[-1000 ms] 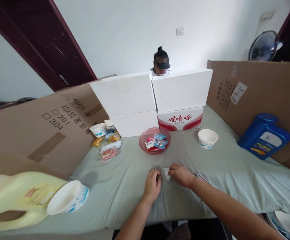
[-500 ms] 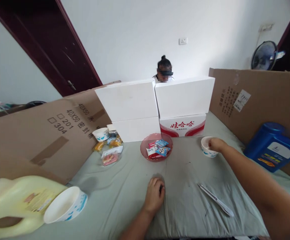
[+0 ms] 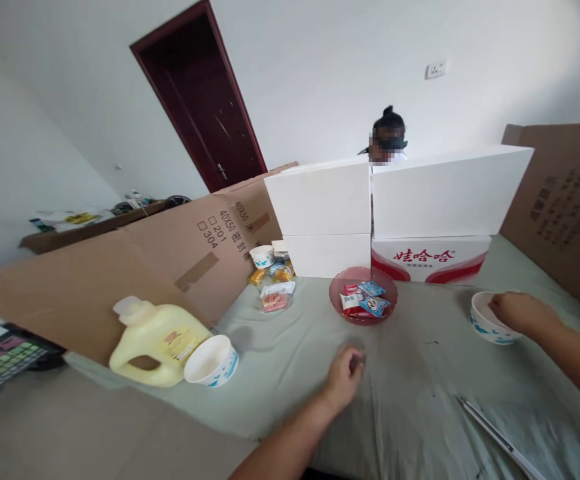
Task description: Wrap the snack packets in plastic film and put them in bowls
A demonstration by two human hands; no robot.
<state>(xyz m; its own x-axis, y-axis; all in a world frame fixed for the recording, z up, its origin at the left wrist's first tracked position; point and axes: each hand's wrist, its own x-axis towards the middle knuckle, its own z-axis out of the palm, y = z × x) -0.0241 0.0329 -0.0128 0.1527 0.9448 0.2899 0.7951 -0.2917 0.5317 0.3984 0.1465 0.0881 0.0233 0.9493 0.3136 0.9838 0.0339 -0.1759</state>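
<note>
My left hand (image 3: pixel 344 375) rests on the pale green cloth (image 3: pixel 420 373) as a closed fist, near the front middle. Just beyond it stands a red translucent bowl (image 3: pixel 365 322) holding several small snack packets (image 3: pixel 365 299). My right hand (image 3: pixel 516 311) reaches out to the right and lies over the rim of a white bowl with blue print (image 3: pixel 483 325), fingers curled down into it. What the fingers hold, if anything, is hidden. A thin silver tool (image 3: pixel 495 433) lies on the cloth near my right forearm.
A yellow jug (image 3: pixel 157 340) lies beside another white bowl (image 3: pixel 211 361) at the left. Loose snack packets (image 3: pixel 275 297) and a small bowl (image 3: pixel 261 255) sit by the white boxes (image 3: pixel 320 197). Cardboard sheets (image 3: pixel 95 287) wall both sides. A person (image 3: pixel 387 137) sits behind the boxes.
My right hand left the spot beside my left hand, where it pinched a small white piece, and moved to the white bowl on the right. The camera has swung left.
</note>
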